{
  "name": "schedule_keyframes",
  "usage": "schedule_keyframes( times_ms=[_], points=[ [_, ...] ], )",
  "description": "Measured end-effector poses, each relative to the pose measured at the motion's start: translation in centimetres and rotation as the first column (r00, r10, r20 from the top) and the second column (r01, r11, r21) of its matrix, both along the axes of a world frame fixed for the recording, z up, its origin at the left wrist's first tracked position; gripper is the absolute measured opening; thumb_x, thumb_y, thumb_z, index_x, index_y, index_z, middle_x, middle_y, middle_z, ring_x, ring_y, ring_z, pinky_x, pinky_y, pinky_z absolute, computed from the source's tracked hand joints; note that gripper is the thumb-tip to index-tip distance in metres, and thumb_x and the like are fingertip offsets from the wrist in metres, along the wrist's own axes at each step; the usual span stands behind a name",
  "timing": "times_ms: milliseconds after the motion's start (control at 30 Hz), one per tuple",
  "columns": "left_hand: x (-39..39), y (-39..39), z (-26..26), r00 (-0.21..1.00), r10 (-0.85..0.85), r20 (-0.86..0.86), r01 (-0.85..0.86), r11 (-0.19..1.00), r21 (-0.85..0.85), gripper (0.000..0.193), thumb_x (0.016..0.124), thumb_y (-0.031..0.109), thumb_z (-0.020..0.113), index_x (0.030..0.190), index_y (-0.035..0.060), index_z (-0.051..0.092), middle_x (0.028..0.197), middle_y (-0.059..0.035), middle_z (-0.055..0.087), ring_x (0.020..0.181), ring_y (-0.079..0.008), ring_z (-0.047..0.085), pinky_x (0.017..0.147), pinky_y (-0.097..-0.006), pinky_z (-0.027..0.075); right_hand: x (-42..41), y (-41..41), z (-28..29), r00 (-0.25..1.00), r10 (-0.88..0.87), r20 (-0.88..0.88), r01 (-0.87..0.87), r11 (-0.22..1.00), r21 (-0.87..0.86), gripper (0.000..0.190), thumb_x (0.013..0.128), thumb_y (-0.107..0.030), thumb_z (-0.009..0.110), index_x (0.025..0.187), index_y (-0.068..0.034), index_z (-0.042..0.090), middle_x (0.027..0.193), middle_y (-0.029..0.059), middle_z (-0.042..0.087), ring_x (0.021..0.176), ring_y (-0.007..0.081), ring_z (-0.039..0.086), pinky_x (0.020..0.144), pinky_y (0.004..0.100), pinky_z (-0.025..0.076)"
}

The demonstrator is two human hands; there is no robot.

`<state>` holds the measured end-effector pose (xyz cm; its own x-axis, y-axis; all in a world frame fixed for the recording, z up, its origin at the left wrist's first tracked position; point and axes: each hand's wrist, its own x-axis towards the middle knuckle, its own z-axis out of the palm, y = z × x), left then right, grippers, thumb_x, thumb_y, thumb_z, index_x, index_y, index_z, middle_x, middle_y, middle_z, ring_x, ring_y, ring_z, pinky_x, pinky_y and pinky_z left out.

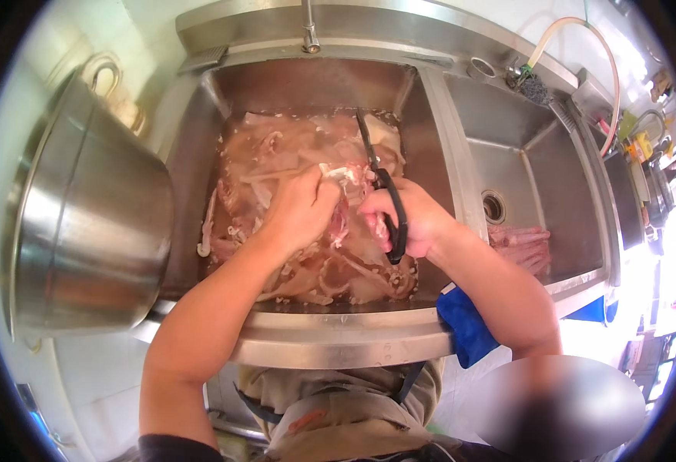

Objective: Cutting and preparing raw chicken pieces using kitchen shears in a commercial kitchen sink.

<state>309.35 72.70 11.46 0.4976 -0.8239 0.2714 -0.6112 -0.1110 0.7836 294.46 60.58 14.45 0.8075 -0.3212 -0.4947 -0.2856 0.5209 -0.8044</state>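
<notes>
My left hand (306, 205) is closed on a piece of raw meat (339, 222) with pale fat or skin, which hangs below the fingers. In my right hand (421, 216) is a pair of black-handled scissors (397, 216), blades pointing away from me towards the back of the sink. The scissors are close beside the meat; whether the blades touch it is hard to tell. Both hands are over the left basin of a stainless steel sink (314, 81). Cloudy reddish water there covers many raw meat pieces (314, 141), with small pale bits floating among them.
A large metal pot (95, 219) stands left of the basin. Above the back rim hangs a faucet (310, 37). The right basin holds raw meat pieces (520, 248) near a drain (493, 206). A blue cloth (468, 326) hangs over the front edge; a hose (610, 55) curves at right.
</notes>
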Motion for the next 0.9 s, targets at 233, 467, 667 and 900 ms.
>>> schedule_keyframes(
  times_ms=[233,467,667,900],
  points=[
    [1.2,0.0,-0.9,0.993,-0.048,-0.111,0.047,0.999,-0.015,0.028,0.089,0.018,0.046,0.085,-0.0071,0.058,0.076,-0.0229,0.063,0.07,-0.0351,0.062,0.064,-0.0397,0.047,0.2,-0.6,0.5,0.996,0.078,0.049,-0.071,0.99,-0.118,0.022,0.086,-0.02,0.067,0.091,-0.004,0.052,0.064,0.0059,0.057,0.045,0.0128,0.053,0.038,0.0275,0.042],
    [1.2,0.8,2.6,0.367,-0.086,-0.926,0.033,0.996,-0.08,0.025,0.093,0.018,0.046,0.099,-0.002,0.06,0.094,-0.0137,0.065,0.069,-0.0236,0.064,0.062,-0.0379,0.058,-0.3,-2.1,-0.1,0.99,-0.096,0.101,0.129,0.911,-0.392,0.05,0.088,-0.033,0.071,0.115,-0.002,0.043,0.077,0.007,0.059,0.05,0.0141,0.057,0.041,0.0262,0.042],
    [-0.1,0.9,2.3,0.217,-0.12,-0.969,0.164,0.983,-0.085,0.027,0.091,0.018,0.052,0.104,-0.004,0.06,0.095,-0.0156,0.065,0.076,-0.0256,0.067,0.069,-0.0398,0.06,1.1,-1.4,-1.3,0.968,0.006,0.25,0.153,0.776,-0.612,0.045,0.081,-0.01,0.077,0.112,-0.005,0.045,0.097,0.0093,0.063,0.081,0.0114,0.061,0.061,0.0239,0.048],
    [-2.2,1.7,3.9,0.447,-0.116,-0.887,0.326,0.945,0.04,0.027,0.094,0.019,0.052,0.106,-0.0034,0.06,0.09,-0.0142,0.064,0.075,-0.0226,0.067,0.066,-0.0333,0.059,1.0,-1.8,-0.4,0.977,-0.115,0.179,0.187,0.866,-0.464,0.041,0.079,-0.013,0.08,0.101,-0.004,0.046,0.08,0.0026,0.055,0.074,0.0094,0.059,0.058,0.0275,0.05]
  ],
)
